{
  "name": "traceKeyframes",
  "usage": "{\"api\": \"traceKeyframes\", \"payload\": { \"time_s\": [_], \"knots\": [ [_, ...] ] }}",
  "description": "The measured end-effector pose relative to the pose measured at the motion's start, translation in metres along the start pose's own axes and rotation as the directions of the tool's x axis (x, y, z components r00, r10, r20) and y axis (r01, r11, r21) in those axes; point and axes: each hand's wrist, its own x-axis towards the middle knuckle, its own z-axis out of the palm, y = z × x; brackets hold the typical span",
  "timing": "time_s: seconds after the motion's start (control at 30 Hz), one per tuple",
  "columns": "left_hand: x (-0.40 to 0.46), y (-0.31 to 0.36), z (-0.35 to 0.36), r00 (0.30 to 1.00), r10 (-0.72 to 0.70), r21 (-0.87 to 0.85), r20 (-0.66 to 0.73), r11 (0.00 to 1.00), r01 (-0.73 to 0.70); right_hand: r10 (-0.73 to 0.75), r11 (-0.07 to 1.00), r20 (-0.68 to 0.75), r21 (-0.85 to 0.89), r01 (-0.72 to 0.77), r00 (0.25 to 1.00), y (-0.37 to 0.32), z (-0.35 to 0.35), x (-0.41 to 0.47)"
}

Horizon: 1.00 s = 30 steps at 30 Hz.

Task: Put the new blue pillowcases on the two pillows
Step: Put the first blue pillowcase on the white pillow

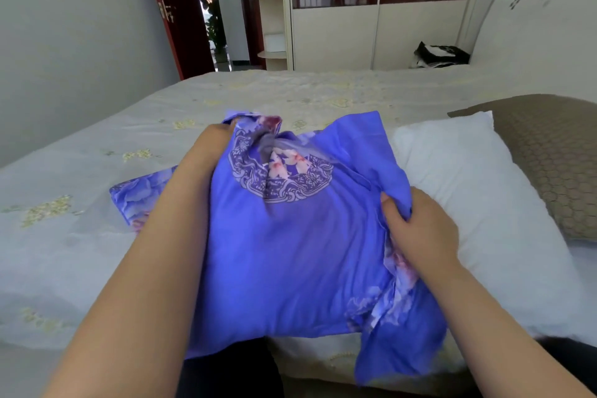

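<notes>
Blue floral cotton pillowcase (290, 236), soft, light and floppy, is draped between the hands over the bed; left hand (216, 139) bunches its far corner, right hand (416, 229) pinches the side hem. Best gripped at the open hem; bare white pillow (468, 187) waits alongside.

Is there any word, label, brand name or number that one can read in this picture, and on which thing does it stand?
None: no readable text in this view.
The blue pillowcase carries only a round ornament and flowers, no letters.
The folded blue pillowcase shows only flowers.
The black and white bag beside the bed is too blurred to tell whether it has any print.
</notes>
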Motion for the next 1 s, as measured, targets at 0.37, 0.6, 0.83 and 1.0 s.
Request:
{"api": "traceKeyframes", "payload": {
  "time_s": [0.37,0.6,0.83,1.0],
  "knots": [
    [-0.073,-0.011,-0.008,0.963,0.018,-0.041,-0.268,0.999,-0.03,-0.119,0.886,0.557,-0.313,0.341,0.822,-0.154,0.006,0.113],
    [-0.096,-0.063,-0.006,0.913,-0.254,-0.162,-0.318,0.964,0.211,-0.074,0.886,0.565,-0.341,0.314,0.822,-0.119,0.024,0.117],
    [-0.106,-0.058,0.003,0.892,-0.176,-0.294,-0.417,0.955,0.051,-0.058,0.878,0.369,-0.423,0.223,0.928,-0.115,0.018,0.111],
    [-0.102,-0.046,-0.003,0.952,-0.027,-0.104,-0.306,0.995,-0.005,-0.113,0.81,0.347,-0.51,0.288,0.931,-0.125,0.015,0.107]
  ]
}}
